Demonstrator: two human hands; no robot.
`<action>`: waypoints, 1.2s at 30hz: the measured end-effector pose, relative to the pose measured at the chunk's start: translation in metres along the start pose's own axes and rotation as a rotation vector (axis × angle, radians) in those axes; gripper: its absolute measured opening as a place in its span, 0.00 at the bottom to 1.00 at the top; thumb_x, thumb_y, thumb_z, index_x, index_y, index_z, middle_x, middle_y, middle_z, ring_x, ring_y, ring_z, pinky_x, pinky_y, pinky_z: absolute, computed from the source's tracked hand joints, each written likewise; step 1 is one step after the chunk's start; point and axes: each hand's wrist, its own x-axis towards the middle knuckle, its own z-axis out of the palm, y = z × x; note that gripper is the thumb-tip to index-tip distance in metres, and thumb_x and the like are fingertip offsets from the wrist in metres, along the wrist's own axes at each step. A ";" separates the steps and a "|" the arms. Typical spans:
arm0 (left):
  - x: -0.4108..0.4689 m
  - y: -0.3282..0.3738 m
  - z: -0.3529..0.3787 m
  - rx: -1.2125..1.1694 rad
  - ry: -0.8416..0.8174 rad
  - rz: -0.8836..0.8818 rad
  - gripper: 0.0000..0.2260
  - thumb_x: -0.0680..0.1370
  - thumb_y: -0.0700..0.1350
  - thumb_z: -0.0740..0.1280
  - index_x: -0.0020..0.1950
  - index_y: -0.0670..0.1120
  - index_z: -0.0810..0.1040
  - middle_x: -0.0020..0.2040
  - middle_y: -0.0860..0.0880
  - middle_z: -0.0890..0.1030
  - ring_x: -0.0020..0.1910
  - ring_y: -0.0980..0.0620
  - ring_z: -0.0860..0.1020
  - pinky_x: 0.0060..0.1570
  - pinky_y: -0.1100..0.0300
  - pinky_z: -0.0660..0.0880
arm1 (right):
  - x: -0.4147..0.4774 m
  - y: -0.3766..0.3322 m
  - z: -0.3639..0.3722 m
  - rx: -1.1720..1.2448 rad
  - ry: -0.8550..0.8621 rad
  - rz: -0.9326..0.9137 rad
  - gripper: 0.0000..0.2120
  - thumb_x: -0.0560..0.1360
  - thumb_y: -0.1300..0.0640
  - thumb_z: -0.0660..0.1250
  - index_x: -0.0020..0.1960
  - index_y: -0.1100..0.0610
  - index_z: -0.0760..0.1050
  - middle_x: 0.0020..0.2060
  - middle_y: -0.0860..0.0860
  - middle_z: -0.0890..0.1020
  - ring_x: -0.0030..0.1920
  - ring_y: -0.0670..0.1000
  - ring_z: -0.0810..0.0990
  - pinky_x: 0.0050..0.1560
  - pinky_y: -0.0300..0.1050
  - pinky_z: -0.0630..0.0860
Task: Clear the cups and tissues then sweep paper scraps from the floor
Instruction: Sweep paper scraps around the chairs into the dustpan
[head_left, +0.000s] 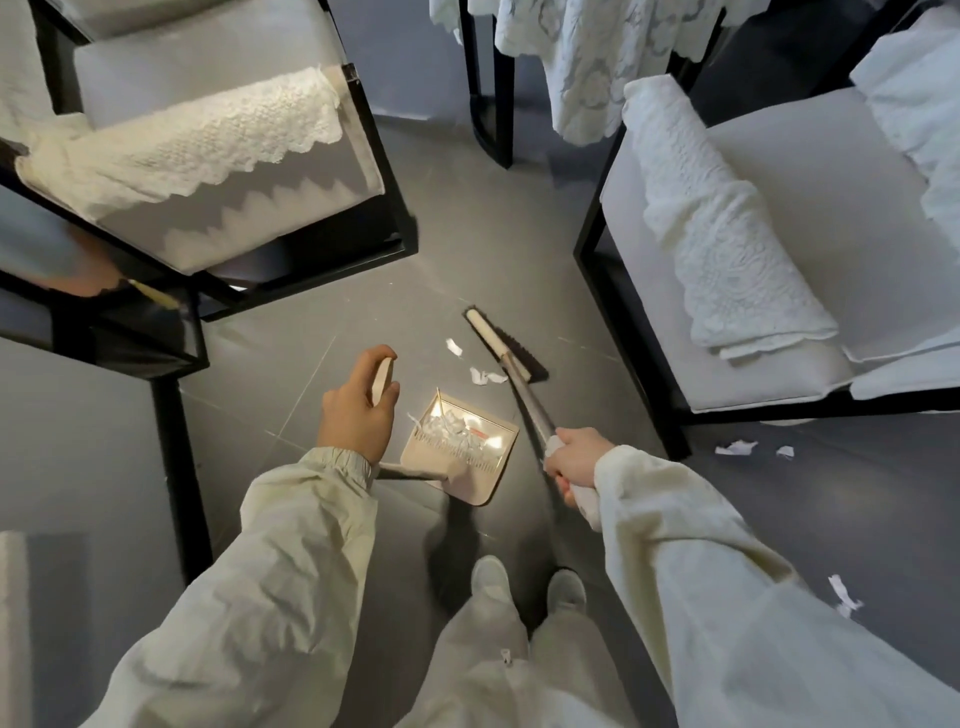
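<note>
1. Beige dustpan (480, 486) was stood on the grey floor (311, 364), paper scraps (452, 431) heaped inside.
2. Its handle top (382, 382) was clasped by the left grip (358, 410), fingers curled round.
3. The broom (519, 387) shaft was clamped in the right grip (574, 460), head at one o'clock of the pan.
4. At twelve o'clock of the pan, loose scraps (485, 375) were left.

A: Sleeves (291, 545)?
B: Cream, crinkled fabric; elastic cuffs (345, 460) gathered at left hand (356, 410) and right hand (576, 457).
A: Below?
B: Matching cream trousers (566, 649), central zip pull (505, 657), pale grey shoes (491, 574).
</note>
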 end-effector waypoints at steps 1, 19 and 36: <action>0.000 0.001 0.001 -0.001 -0.005 0.000 0.13 0.79 0.41 0.62 0.55 0.61 0.70 0.35 0.48 0.74 0.40 0.37 0.75 0.43 0.42 0.78 | -0.008 0.002 0.004 -0.011 -0.028 0.001 0.25 0.76 0.67 0.58 0.73 0.63 0.61 0.34 0.51 0.70 0.30 0.47 0.72 0.19 0.32 0.70; -0.075 -0.029 -0.023 -0.058 0.137 -0.145 0.11 0.80 0.41 0.61 0.57 0.57 0.70 0.35 0.45 0.73 0.35 0.41 0.75 0.42 0.41 0.79 | -0.076 -0.044 0.016 -0.063 -0.071 -0.043 0.17 0.77 0.69 0.56 0.64 0.63 0.71 0.29 0.54 0.68 0.24 0.46 0.66 0.23 0.36 0.66; -0.082 -0.071 -0.051 -0.136 0.262 -0.161 0.12 0.77 0.40 0.63 0.54 0.57 0.73 0.36 0.52 0.74 0.41 0.38 0.77 0.44 0.41 0.78 | -0.053 -0.001 0.048 -0.293 -0.346 0.134 0.20 0.74 0.67 0.59 0.56 0.44 0.70 0.30 0.52 0.72 0.18 0.43 0.68 0.20 0.32 0.67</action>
